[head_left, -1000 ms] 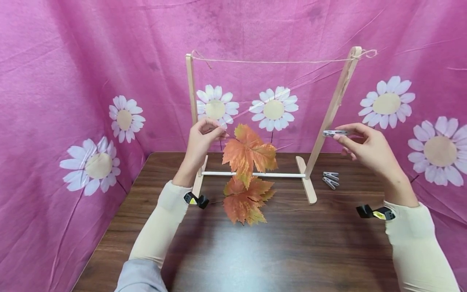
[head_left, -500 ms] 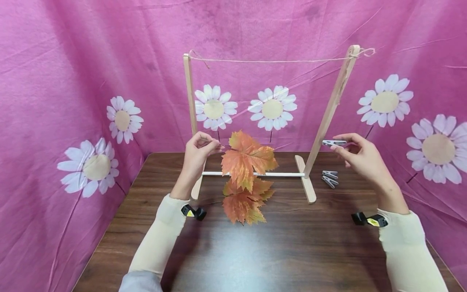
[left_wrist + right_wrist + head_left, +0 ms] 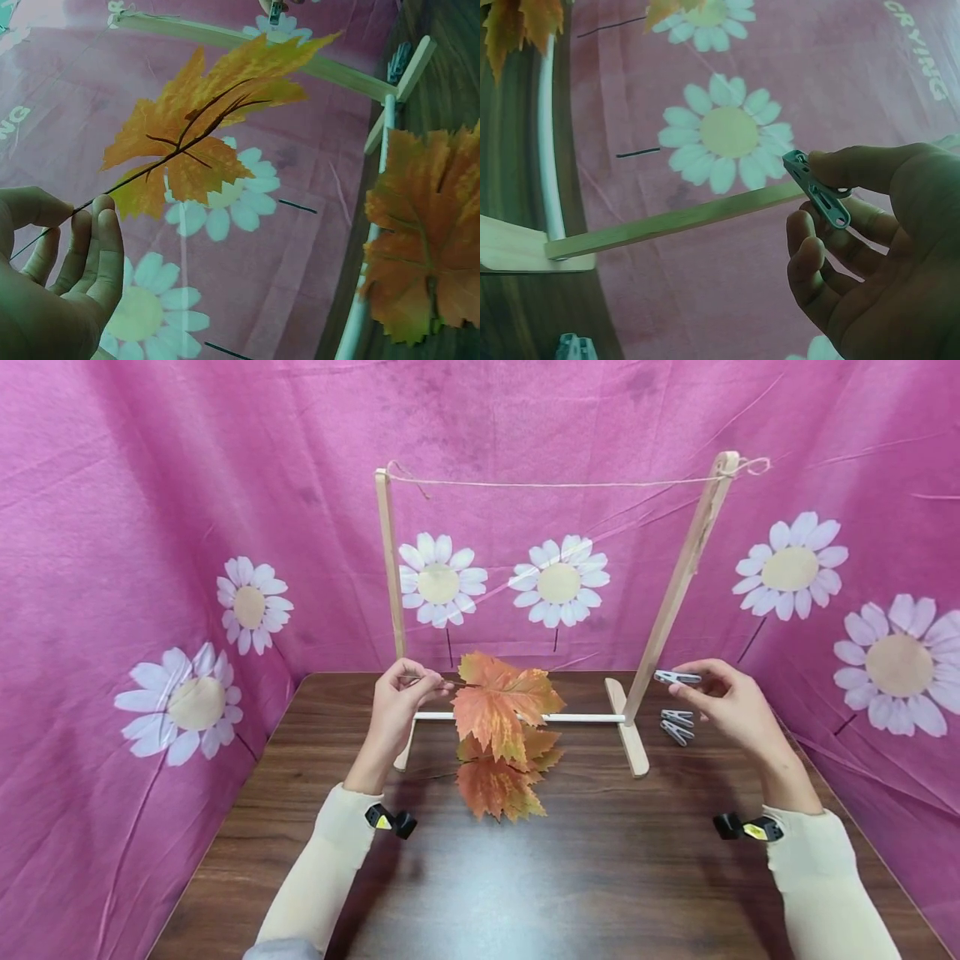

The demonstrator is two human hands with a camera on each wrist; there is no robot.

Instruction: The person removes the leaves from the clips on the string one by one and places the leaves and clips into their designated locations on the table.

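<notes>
My left hand (image 3: 401,697) pinches the thin dark stem of an orange maple leaf (image 3: 501,702) between thumb and fingertips. In the left wrist view this leaf (image 3: 187,142) spreads out beyond the fingers, its underside veins showing. Another orange leaf (image 3: 501,789) lies on the table, partly covered by the held one in the head view. My right hand (image 3: 731,706) pinches a grey clothespin (image 3: 677,677) between thumb and index finger, right of the frame's right post. The right wrist view shows this clothespin (image 3: 817,189) close up, the other fingers loosely curled.
A wooden frame with a right post (image 3: 682,585) and a left post (image 3: 390,564) stands at the back. Twine (image 3: 555,485) runs between their tops, and a white rod (image 3: 585,719) joins their bases. Loose clothespins (image 3: 677,727) lie on the dark wooden table (image 3: 600,877), beside the right foot.
Both hands have come down, the left with its leaf and the right with its clothespin. The held leaf now hangs lower, over more of the lying leaf. The frame stands still.
</notes>
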